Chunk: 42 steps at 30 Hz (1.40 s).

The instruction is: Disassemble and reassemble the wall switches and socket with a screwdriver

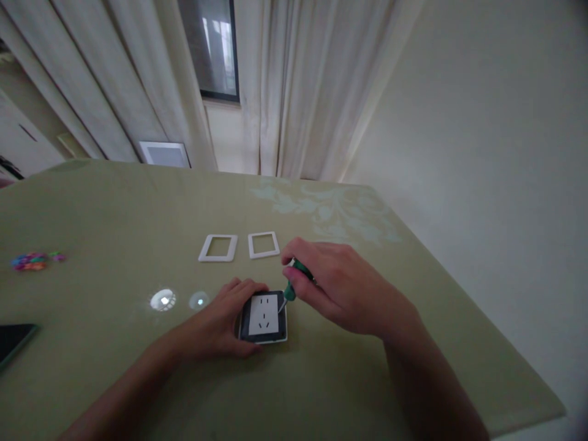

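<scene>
A wall socket (263, 323) with a white slotted face and a dark surround lies on the table, face up. My left hand (234, 312) grips it from the left, fingers at its far edge and thumb along the near one. In my right hand (340, 282) is a screwdriver (290, 290) with a green handle, held at a slant. Its metal tip meets the right side of the socket's face; whether it sits in a screw is too small to tell. Two white square frames (218, 248) lie just beyond the socket, side by side.
The table (114, 202) has a pale green cover with a leaf pattern at the far right. Small colourful pieces (34, 261) are heaped at the left, with a dark flat object (16, 342) nearer me. Curtains (298, 79) hang behind, and a wall (496, 153) stands right.
</scene>
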Motion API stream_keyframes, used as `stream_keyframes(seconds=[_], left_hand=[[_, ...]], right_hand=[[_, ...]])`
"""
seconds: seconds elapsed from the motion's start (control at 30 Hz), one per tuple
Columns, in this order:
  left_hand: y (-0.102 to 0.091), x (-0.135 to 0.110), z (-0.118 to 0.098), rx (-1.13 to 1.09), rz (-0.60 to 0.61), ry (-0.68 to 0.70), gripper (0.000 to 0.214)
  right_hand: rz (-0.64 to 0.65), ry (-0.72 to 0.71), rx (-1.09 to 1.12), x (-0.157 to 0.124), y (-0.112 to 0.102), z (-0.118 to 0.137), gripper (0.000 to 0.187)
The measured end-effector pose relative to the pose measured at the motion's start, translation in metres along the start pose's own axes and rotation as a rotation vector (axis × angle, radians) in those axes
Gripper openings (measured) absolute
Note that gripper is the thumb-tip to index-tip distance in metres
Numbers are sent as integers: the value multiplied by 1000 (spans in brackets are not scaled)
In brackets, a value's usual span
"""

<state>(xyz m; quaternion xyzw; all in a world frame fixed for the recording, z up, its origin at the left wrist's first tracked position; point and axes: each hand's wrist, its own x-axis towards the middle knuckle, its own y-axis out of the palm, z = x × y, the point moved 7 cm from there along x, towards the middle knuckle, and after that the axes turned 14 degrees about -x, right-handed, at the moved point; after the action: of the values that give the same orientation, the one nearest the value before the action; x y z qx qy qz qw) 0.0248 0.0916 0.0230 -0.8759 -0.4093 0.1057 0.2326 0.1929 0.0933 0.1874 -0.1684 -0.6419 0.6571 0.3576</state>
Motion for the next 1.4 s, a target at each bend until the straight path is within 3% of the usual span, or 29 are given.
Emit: stream_keyframes(seconds=[0.23,0.37,0.47,0.77,0.9,1.0,1.13,1.3,1.4], left_hand=[[-1,-1,-1,-17,-8,-15,77],[-1,-1,2,-24,-10,21,83],[-1,-1,3,-35,-17,39,85],[0,-1,5,-33,-23,61,80],[0,-2,4,-24,-10,41,79],[-1,-2,4,-28,-16,43,83],[-1,-1,5,-20,-34,43,79],[-1,1,0,-3,-61,52,83],[-2,1,-1,5,-57,12,83]], right_hand=[[-46,-6,25,-5,-1,-4,16],[-124,105,-144,-3,3,-1,34],[-100,28,-166,-1,6,8,28],[-75,-34,1,-5,0,10,18],[-3,-92,171,-7,-1,12,30],[15,-110,213,-7,-1,12,26],[-36,-102,32,-5,2,14,24],[-92,65,-276,-3,5,7,37],[-111,127,-266,-6,1,1,39]])
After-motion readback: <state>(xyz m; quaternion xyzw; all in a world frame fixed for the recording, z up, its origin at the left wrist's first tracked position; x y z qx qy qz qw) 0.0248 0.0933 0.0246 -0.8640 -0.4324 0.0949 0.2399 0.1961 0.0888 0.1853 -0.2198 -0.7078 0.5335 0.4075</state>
